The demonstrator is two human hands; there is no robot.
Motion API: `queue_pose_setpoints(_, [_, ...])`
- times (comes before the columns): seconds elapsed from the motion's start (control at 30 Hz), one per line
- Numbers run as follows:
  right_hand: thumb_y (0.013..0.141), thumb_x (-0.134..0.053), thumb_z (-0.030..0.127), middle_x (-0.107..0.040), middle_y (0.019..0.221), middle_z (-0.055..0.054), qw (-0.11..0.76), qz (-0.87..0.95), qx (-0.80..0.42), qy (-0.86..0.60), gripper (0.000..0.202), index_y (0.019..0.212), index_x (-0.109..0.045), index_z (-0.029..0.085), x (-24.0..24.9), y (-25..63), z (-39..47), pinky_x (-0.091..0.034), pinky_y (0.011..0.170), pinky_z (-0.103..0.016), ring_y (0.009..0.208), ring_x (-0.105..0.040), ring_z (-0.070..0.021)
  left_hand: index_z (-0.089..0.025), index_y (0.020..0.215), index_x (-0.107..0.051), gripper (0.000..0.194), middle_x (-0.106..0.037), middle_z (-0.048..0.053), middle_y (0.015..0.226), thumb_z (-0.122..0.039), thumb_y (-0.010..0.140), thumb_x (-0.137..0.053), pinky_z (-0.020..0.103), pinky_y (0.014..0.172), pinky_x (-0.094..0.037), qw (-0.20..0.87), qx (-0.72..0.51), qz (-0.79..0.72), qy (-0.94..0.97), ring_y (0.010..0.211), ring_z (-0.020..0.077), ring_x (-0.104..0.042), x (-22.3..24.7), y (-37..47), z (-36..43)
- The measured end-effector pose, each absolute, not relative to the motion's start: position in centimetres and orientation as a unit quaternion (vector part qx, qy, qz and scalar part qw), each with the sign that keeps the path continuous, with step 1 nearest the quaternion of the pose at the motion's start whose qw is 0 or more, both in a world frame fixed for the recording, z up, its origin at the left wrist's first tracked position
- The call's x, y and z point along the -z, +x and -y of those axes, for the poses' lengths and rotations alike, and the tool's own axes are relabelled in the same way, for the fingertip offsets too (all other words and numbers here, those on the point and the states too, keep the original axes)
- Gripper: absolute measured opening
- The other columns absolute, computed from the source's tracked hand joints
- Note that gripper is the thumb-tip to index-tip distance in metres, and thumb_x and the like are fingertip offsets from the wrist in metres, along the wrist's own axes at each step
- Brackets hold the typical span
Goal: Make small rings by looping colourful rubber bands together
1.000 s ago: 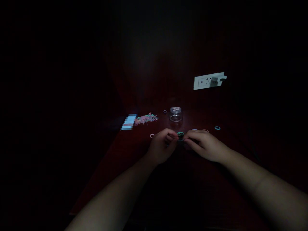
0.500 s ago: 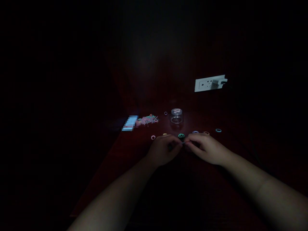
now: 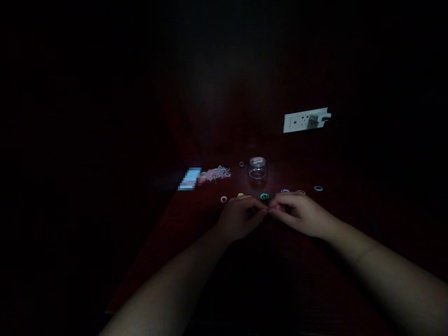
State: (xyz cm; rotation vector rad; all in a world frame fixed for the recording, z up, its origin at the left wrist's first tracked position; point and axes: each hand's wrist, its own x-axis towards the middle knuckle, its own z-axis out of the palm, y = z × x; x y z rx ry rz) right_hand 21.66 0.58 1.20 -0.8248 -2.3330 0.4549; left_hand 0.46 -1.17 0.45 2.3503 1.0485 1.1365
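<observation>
My left hand (image 3: 240, 217) and my right hand (image 3: 297, 213) meet fingertip to fingertip over the dark red table (image 3: 168, 238). Both are pinched, and what lies between the fingertips is too small and dark to make out. Just beyond them is a row of small bands: a pink band (image 3: 223, 199), a yellow band (image 3: 240, 194), a green band (image 3: 264, 196), a purple band (image 3: 285, 191), an orange band (image 3: 301, 192) and a blue band (image 3: 318, 188). My fingers partly cover some of these.
A lidded clear jar (image 3: 257, 169) stands behind the row. Left of it lie a small ring (image 3: 241, 164), a heap of coloured bands (image 3: 215, 174) and a lit, pixelated screen (image 3: 190, 178). A white socket panel (image 3: 306, 120) with a plug is on the wall.
The fingertips of both hands have come closer together, and the thin piece seen between them before is now mostly hidden. The objects on the table have stayed put.
</observation>
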Motion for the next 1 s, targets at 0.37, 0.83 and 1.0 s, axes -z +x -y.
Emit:
queue_pose_setpoints(0.37, [0.091, -0.055, 0.026, -0.063, 0.069, -0.001, 0.3, 0.883, -0.165, -0.32, 0.014, 0.084, -0.065, 0.018, -0.93, 21.63, -0.58, -0.042, 0.057, -0.025, 0.06, -0.057, -0.0129, -0.019, 0.084, -0.07, 0.01, -0.068, 0.001, 0.073, -0.026, 0.085, -0.063, 0.027, 0.064, -0.047, 0.187, -0.408, -0.359, 0.818, 0.063, 0.0125, -0.06, -0.43, 0.52, 1.27])
queue_pose_setpoints(0.83, [0.089, -0.057, 0.027, -0.062, 0.068, 0.0, 0.311, 0.87, -0.174, -0.341, 0.013, 0.084, -0.063, 0.017, -1.27, 21.73, -0.49, -0.041, 0.056, -0.025, 0.058, -0.055, -0.0122, -0.019, 0.083, -0.071, 0.01, -0.07, 0.002, 0.073, -0.025, 0.085, -0.063, 0.027, 0.066, -0.046, 0.167, -0.414, -0.361, 0.818, 0.063, 0.0128, -0.06, -0.29, 0.33, 0.97])
queue_pose_setpoints(1.0, [0.088, -0.059, 0.026, -0.061, 0.064, 0.001, 0.317, 0.866, -0.174, -0.346, 0.01, 0.083, -0.062, 0.018, -1.08, 21.76, -0.55, -0.04, 0.054, -0.024, 0.056, -0.053, -0.0113, -0.02, 0.084, -0.071, 0.009, -0.069, 0.001, 0.072, -0.025, 0.085, -0.063, 0.028, 0.065, -0.046, 0.171, -0.417, -0.36, 0.817, 0.062, 0.0124, -0.059, -0.18, 0.3, 0.94])
